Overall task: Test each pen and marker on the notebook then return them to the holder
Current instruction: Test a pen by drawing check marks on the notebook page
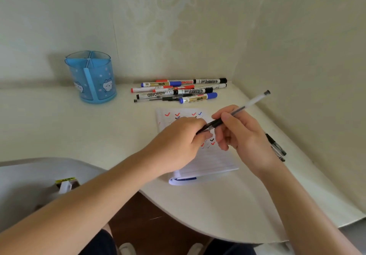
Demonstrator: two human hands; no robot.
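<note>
The right hand is holding a thin pen just above the notebook, its grip curled tight round the middle. The left hand is pinching the tip end in its grip, maybe the cap. This pen is being tested, I think. Next it is needing a tick on the page, then the blue holder far off to the left.

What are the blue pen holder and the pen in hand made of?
The pen holder looks like translucent glossy plastic: inner dividers show through its blue walls. The pen seems clear plastic, its dark refill visible inside, with a black, possibly rubbery grip.
</note>
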